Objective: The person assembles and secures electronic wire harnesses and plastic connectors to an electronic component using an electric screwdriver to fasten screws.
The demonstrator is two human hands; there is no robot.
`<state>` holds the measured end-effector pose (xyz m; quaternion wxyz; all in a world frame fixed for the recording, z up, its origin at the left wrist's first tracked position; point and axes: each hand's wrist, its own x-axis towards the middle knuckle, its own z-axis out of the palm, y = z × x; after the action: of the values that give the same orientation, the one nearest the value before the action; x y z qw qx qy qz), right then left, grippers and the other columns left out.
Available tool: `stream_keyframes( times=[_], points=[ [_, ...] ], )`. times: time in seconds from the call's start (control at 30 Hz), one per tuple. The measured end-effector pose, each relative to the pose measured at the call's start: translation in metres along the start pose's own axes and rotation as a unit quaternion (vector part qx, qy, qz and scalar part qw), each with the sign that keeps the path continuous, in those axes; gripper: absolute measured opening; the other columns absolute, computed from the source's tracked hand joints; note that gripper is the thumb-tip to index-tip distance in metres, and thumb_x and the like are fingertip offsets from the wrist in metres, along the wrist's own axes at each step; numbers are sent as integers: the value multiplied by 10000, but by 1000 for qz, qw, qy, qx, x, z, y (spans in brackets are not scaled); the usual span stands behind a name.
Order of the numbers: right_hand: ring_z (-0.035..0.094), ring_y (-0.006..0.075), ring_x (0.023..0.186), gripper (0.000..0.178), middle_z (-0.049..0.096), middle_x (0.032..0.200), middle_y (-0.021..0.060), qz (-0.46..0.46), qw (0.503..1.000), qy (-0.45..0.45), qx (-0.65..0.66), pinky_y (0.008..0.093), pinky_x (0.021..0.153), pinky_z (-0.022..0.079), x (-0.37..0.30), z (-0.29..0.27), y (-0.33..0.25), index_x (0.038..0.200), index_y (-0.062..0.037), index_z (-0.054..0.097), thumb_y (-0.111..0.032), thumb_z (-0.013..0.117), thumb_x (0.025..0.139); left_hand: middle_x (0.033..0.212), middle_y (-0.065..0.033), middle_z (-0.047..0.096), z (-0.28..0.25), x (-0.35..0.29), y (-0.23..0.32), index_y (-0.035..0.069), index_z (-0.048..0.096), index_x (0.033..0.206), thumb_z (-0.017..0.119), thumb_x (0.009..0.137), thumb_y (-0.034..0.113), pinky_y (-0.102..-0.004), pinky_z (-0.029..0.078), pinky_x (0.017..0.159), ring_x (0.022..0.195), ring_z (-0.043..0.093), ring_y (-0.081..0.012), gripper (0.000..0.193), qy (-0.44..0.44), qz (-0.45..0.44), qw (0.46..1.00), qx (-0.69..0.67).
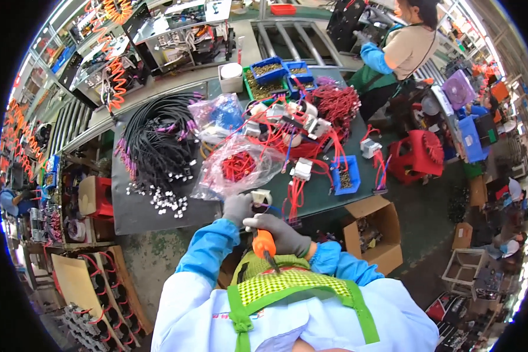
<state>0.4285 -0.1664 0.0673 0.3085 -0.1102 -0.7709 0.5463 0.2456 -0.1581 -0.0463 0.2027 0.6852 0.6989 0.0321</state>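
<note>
From far off I watch a big dark desk [322,205] packed with parts. The biggest holder near it is an open brown cardboard box [381,257] by the near right side, with a jumble of small bits inside that I can't make out. On the desk, a clear bag [208,182] has red wires in it, and behind it another clear bag [217,117] holds blue and white things. At the far side, a green tray [247,82] and the small blue trays [268,63] around it carry lots of little brass-coloured pieces. A blue bin [356,176] on the right holds more little pieces. A white tub [230,86] sits far back; I can't tell what it has in it. Next come the gloved hands, at the middle of the near edge. The right hand [283,233] has its fingers wrapped round an orange tool [264,243]. The left hand [237,208] seems to pinch a white part [261,198] with a dark hole, right at the desk's near edge. I can't see if the tool touches it. To do this well, I'd hold the white part very still, line the tool up straight, press softly, and keep the thin wire beside it out of the way.
</note>
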Motion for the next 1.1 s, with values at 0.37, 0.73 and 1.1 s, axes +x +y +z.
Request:
stream_keyframes(
  times=[0.37, 0.73, 1.1],
  points=[
    [505, 206, 1152, 748, 564, 1097, 68, 57, 966, 190, 163, 406, 1037, 359, -25, -81, -79, 1415, -72, 323, 97, 632, 755, 1348, -143, 413, -10, -18, 24, 155, 423, 1327, 736, 695, 290, -487, 386, 953, 1223, 411, -341, 718, 36, 90, 995, 33],
    [564, 170, 975, 670, 597, 1008, 66, 123, 920, 355, 107, 346, 901, 460, -115, -86, -67, 1343, -29, 413, 63, 660, 727, 1242, -152, 445, 3, 12, 33, 176, 318, 1420, 769, 675, 349, -420, 422, 908, 1173, 450, -331, 888, -70, 155, 983, 68],
    [582, 181, 988, 633, 610, 1032, 59, 185, 903, 383, 68, 340, 915, 459, -137, -93, -69, 1301, -1, 432, 12, 684, 720, 1142, -203, 590, -15, 10, -17, 27, 357, 1411, 740, 634, 567, -419, 516, 799, 1000, 615, -348, 1021, -274, 70, 950, -136]
  ],
)
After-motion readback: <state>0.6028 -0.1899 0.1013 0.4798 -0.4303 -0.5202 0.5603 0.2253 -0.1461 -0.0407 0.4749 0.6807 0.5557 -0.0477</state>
